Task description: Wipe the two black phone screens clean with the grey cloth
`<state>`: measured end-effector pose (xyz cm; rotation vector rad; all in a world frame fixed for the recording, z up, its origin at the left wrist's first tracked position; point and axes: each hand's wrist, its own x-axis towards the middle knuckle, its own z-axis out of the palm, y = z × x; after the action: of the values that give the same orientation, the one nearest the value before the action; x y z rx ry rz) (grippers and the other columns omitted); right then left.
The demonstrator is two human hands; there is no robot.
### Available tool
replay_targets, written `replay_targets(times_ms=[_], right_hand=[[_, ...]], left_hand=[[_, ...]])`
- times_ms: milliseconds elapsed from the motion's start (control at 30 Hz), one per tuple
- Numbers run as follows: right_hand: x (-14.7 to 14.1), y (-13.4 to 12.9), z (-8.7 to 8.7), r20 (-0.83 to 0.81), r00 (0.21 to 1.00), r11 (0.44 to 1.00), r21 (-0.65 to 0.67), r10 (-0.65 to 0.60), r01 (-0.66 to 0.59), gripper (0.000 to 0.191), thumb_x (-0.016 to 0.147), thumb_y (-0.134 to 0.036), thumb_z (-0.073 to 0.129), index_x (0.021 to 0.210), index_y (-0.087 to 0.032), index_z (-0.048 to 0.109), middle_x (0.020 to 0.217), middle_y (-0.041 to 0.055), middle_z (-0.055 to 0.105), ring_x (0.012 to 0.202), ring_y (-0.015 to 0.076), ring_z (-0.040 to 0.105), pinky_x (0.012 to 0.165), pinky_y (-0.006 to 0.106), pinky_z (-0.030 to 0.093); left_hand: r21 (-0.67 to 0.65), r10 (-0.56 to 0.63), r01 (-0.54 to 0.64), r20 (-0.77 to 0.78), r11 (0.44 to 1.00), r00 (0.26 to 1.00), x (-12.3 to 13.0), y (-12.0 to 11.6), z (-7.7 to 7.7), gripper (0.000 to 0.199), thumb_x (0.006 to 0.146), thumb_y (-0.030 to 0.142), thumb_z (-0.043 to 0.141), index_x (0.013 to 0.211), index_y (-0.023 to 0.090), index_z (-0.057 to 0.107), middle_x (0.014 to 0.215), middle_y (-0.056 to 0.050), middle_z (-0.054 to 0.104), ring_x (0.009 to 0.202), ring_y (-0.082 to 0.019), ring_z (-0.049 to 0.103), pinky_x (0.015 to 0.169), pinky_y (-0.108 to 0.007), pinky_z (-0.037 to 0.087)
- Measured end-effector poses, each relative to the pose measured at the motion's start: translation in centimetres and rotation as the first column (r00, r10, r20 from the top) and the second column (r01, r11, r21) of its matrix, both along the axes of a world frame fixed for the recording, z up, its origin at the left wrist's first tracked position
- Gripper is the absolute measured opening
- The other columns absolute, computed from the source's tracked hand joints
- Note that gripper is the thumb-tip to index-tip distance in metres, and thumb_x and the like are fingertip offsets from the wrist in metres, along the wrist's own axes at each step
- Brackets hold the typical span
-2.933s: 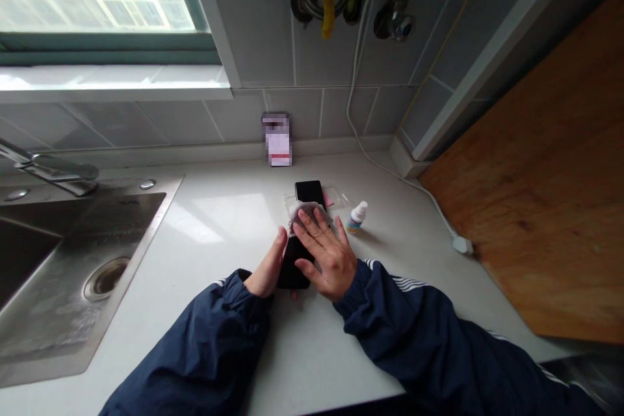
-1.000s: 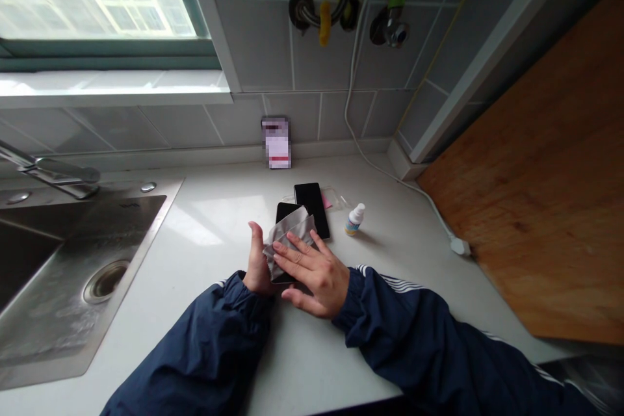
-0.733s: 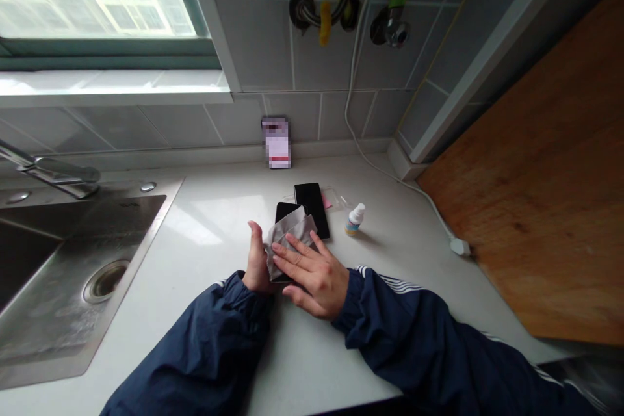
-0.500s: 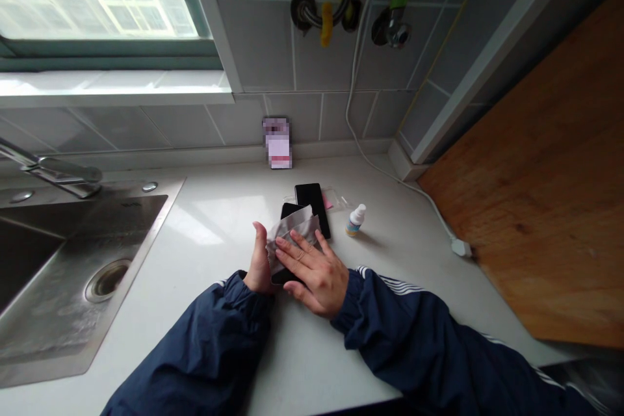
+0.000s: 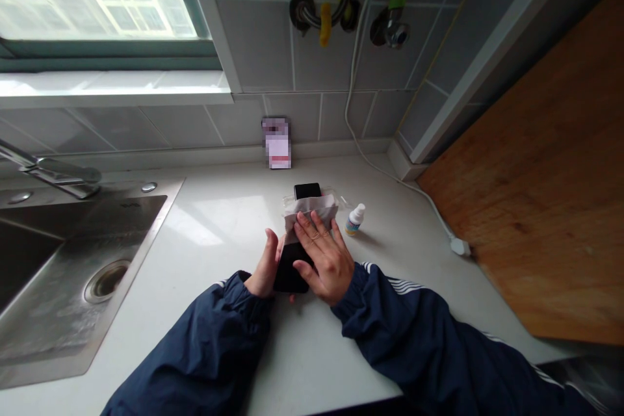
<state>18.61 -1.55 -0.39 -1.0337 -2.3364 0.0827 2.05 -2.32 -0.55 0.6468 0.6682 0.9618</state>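
At far left, a brushed stainless-steel sink (image 5: 146,240) with a round metal drain (image 5: 104,281) sits below a chrome faucet (image 5: 63,177) and a bright window (image 5: 97,0). On the white stone countertop (image 5: 312,351), a navy sleeve (image 5: 219,338) ends at the left hand (image 5: 266,261), which stands on its edge against the long side of a black smartphone (image 5: 291,276). Its fingers are hidden behind the phone, so I cannot tell whether they close on it. The phone sits between both hands towards the front of the counter, its lower face bare and glossy, its upper end under a soft grey microfibre cloth (image 5: 309,216). The right hand (image 5: 329,261) lies palm down across cloth and phone, its fingers spread apart and flat, not curled round anything.

Just beyond, a second black smartphone (image 5: 307,192) shows only its top end past the cloth, beside a clear plastic sleeve (image 5: 331,190). As things lie, the cloth covers only part of the first phone's face, and nothing sits inside the sleeve that I can make out. To the right, a small white-capped dropper bottle (image 5: 357,220) stands upright and closed, untouched by either hand. Further right, a white cable (image 5: 414,185) runs along the counter to a white plug (image 5: 459,247), beside an orange-brown wooden board (image 5: 531,175).
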Motion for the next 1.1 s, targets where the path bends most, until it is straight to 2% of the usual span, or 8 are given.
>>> replay_targets(times_ms=[167,333,433,633,767,867,1100], right_hand=[[-0.1,0.0,0.0,-0.081,0.995,0.998,0.036,-0.055,0.058,0.063,0.105,-0.049,0.026,0.158,-0.016,0.023,0.164,0.0054,0.026,0.153,0.0282,0.017,0.124,0.055,0.016],[-0.1,-0.1,0.1,-0.16,0.985,0.997,0.031,-0.069,0.075,0.062,0.105,-0.048,0.028,0.159,-0.018,0.022,0.164,0.0046,0.026,0.153,0.0282,0.019,0.125,0.053,0.018],[-0.1,0.0,0.2,-0.213,0.974,0.996,0.028,-0.082,0.09,0.061,0.105,-0.047,0.029,0.159,-0.019,0.022,0.163,0.0059,0.028,0.153,0.0281,0.021,0.124,0.053,0.022],[-0.1,0.0,0.5,-0.269,0.96,0.996,0.022,-0.081,0.091,0.06,0.105,-0.043,0.031,0.158,-0.016,0.024,0.162,0.0093,0.03,0.153,0.0289,0.02,0.122,0.054,0.025],[-0.1,0.0,0.6,-0.26,0.962,0.995,0.023,-0.085,0.095,0.059,0.104,-0.041,0.032,0.157,-0.018,0.026,0.162,0.008,0.031,0.153,0.03,0.017,0.123,0.056,0.022],[-0.1,0.0,0.5,-0.247,0.966,0.996,0.022,-0.079,0.087,0.06,0.104,-0.041,0.034,0.158,-0.017,0.025,0.162,0.0082,0.031,0.153,0.0308,0.015,0.122,0.058,0.021],[0.1,0.1,-0.2,-0.21,0.978,0.999,-0.038,-0.008,0.0,0.062,0.104,-0.043,0.034,0.158,-0.016,0.023,0.164,0.0082,0.023,0.154,0.0292,0.012,0.124,0.054,0.02]], left_hand=[[0.05,-0.019,0.022,-0.05,0.999,0.999,0.1,-0.5,0.4,0.085,0.081,0.08,0.045,0.149,0.028,0.043,0.106,-0.012,0.072,0.084,-0.03,0.072,0.064,-0.037,0.06],[0.076,-0.052,0.058,-0.078,0.995,0.996,-0.1,-0.6,0.4,0.089,0.079,0.084,0.042,0.151,0.032,0.038,0.111,-0.013,0.071,0.082,-0.03,0.072,0.045,-0.027,0.052],[0.101,-0.071,0.076,-0.056,0.992,0.996,-0.1,-0.5,0.3,0.088,0.08,0.084,0.039,0.152,0.032,0.035,0.113,-0.014,0.07,0.08,-0.029,0.072,0.04,-0.022,0.047],[0.155,-0.114,0.107,0.041,0.982,0.993,0.0,-0.4,0.6,0.088,0.084,0.081,0.037,0.153,0.027,0.032,0.117,-0.016,0.07,0.082,-0.03,0.073,0.04,-0.022,0.049],[0.119,-0.091,0.086,0.035,0.989,0.995,0.0,-0.6,1.2,0.084,0.084,0.078,0.041,0.152,0.027,0.037,0.116,-0.015,0.072,0.086,-0.032,0.074,0.044,-0.025,0.054],[0.068,-0.04,0.036,0.048,0.997,0.998,0.0,-0.7,1.4,0.078,0.087,0.072,0.045,0.15,0.027,0.042,0.112,-0.014,0.073,0.087,-0.031,0.074,0.055,-0.03,0.059],[-0.02,0.035,-0.034,0.039,0.999,0.999,0.0,-0.6,1.1,0.065,0.093,0.061,0.045,0.149,0.028,0.045,0.112,-0.013,0.073,0.088,-0.03,0.074,0.069,-0.036,0.062]])
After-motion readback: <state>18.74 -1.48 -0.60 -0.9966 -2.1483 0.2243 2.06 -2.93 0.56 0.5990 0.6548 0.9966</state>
